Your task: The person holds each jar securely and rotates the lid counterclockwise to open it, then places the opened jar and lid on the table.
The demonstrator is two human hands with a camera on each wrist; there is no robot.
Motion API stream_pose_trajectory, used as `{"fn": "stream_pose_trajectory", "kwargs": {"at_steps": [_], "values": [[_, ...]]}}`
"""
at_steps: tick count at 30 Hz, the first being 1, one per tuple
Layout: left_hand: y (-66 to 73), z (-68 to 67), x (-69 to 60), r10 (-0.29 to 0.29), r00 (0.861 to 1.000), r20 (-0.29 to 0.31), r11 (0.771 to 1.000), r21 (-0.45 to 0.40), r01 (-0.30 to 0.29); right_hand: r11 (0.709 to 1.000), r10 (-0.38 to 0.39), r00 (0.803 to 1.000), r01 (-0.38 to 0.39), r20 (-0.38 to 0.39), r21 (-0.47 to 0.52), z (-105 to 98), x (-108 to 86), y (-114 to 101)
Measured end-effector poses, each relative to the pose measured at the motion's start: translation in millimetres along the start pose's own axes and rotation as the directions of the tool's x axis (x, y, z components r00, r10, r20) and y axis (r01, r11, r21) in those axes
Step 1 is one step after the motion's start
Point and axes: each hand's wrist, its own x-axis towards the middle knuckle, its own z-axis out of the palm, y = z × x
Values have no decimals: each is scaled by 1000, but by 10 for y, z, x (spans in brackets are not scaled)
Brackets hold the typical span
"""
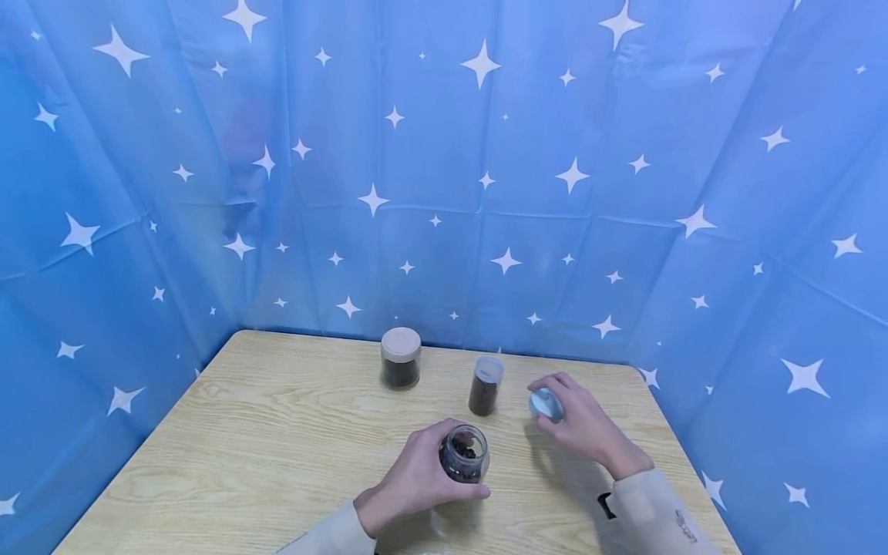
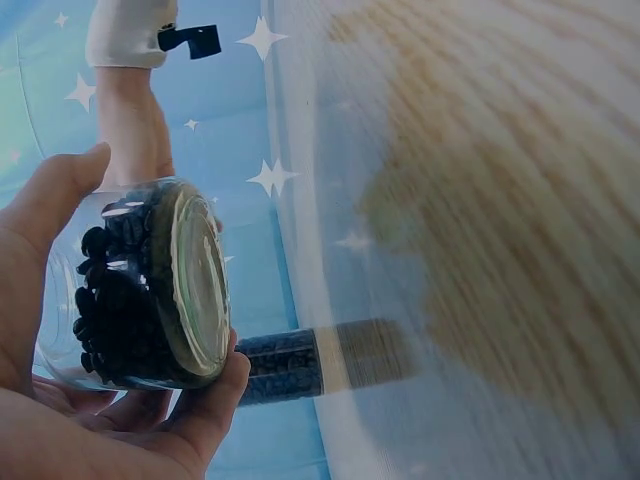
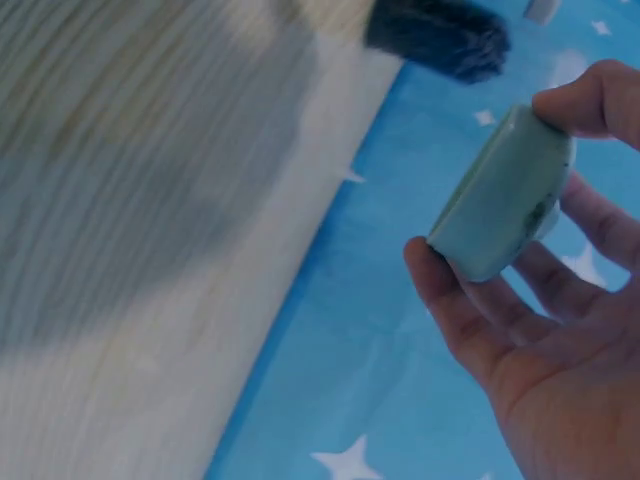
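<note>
My left hand (image 1: 432,472) grips a lidless glass jar (image 2: 140,290), thumb on one side and fingers on the other. Dark beans fill part of the jar, and its round mouth faces up in the head view. In the left wrist view a gap separates the jar's base from the tabletop. To the right, my right hand (image 1: 581,420) pinches a pale blue-green lid (image 3: 505,195) by its rim between thumb and fingers. The lid is held above the table, apart from the jar.
Behind the hands stands a slim clear container (image 1: 483,389) of dark contents with a translucent top. Farther back on the left is a wider jar (image 1: 401,361) with a beige lid. The wooden table (image 1: 229,447) meets a blue star-patterned curtain (image 1: 430,154) at its back edge.
</note>
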Motion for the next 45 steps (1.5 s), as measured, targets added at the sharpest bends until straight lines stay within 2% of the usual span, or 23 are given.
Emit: {"fn": "stream_pose_trajectory", "kwargs": {"at_steps": [7,14,19,26,36,45], "values": [[-4,-7,0,-4,1000,0,1000,4,4,991,132,989,-133,63,6,33,-31,262],[-22,-22,-2,4,1000,-7,1000,8,-4,970,242,964,-239,106,-39,21,-87,519],[-34,-28,-10,4,1000,-6,1000,7,-4,950,308,944,-299,115,-89,-8,-148,638],[-53,-46,-28,-2,1000,-16,1000,3,2,921,382,920,-370,90,-124,-77,-199,733],[-68,-84,-25,-10,1000,-28,1000,10,10,906,416,899,-396,140,-148,-118,-195,809],[-76,-109,-5,-16,999,-30,1000,25,17,912,403,900,-381,168,-152,-122,-178,798]]}}
